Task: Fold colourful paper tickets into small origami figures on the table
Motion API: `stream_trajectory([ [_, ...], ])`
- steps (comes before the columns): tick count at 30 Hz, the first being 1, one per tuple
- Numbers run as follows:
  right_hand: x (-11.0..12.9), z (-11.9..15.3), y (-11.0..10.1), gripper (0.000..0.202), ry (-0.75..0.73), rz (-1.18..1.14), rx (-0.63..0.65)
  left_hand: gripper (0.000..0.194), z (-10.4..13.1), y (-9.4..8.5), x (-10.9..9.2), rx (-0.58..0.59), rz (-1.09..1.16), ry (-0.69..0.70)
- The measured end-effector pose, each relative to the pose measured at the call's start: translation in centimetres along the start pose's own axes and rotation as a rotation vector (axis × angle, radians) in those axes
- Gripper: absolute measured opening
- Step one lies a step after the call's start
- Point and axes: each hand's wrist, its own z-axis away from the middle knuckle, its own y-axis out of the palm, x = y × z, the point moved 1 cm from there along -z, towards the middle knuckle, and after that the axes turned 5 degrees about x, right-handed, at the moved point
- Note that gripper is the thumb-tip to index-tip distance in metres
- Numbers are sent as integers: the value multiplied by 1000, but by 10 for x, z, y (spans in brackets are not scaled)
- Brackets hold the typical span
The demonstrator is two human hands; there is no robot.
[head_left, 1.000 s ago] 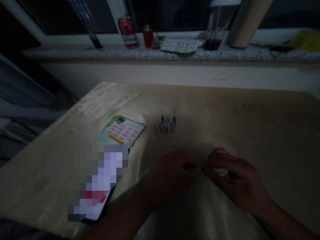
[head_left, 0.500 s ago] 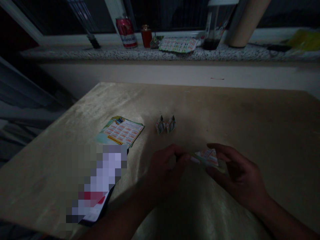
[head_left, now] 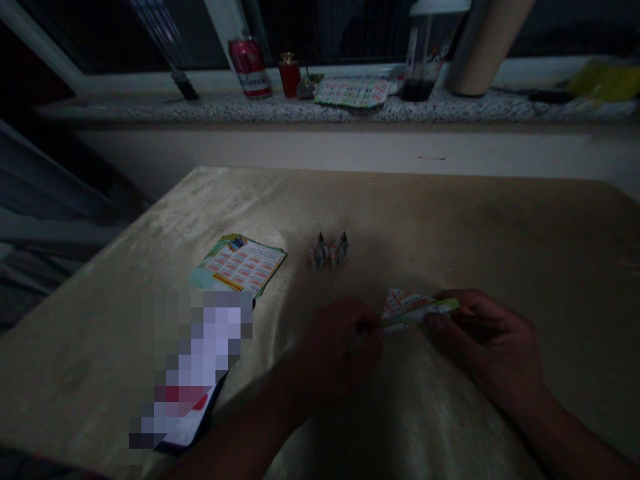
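A small printed paper [head_left: 407, 306], folded, is held just over the table between my two hands. My left hand [head_left: 345, 343] pinches its left corner between thumb and fingers. My right hand [head_left: 493, 340] grips the right end, where a green edge of the paper shows past the thumb. Beyond my left hand, two small folded paper pieces [head_left: 329, 252] stand side by side on the table. A stack of printed cards [head_left: 245, 263] lies farther left, with red and white calendar-like blocks on the top one.
A phone [head_left: 200, 373] with a blurred screen lies at the left on the table [head_left: 475, 220]. On the stone windowsill behind stand a red can [head_left: 250, 70], a small red bottle [head_left: 289, 75], a patterned sheet [head_left: 353, 91], a lidded cup [head_left: 425, 60] and a tan cylinder [head_left: 490, 50].
The folded paper has turned in my hands, and its printed face now shows differently. My right thumb has moved up onto its near side. The view has shifted slightly.
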Motion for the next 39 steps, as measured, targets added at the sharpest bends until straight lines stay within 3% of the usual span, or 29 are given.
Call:
stream_trajectory([
  [5, 1, 3, 1, 19, -114, 62, -3, 13, 0, 1, 0, 4, -57, -105],
  [7, 1, 4, 2, 22, -177, 100, 25, 35, 2, 1, -1, -15, 26, -164],
  [9, 1, 4, 2, 27, -262, 120, 87, 51, 3, 0, -1, -15, 198, -117],
  [12, -1, 5, 2, 35, -382, 113, 182, 39, 5, 1, 0, 36, 408, -37],
  [15, -1, 5, 2, 39, -444, 113, 209, 23, 5, 2, 2, 28, 397, -82],
  [24, 3, 6, 5, 36, -562, 139, 246, 18, 3, 2, -2, -75, 445, -160],
  [27, 3, 6, 6, 34, -580, 150, 225, 12, 3, 4, -1, -119, 556, -178],
  [31, 5, 5, 8, 35, -583, 137, 193, 38, -1, 10, 1, -120, 903, -264],
  [34, 7, 4, 11, 34, -573, 109, 206, 59, -4, 14, 1, -76, 1040, -385],
  [39, 4, 7, 13, 35, -462, 111, 222, 26, -5, 14, 0, 25, 923, -444],
])
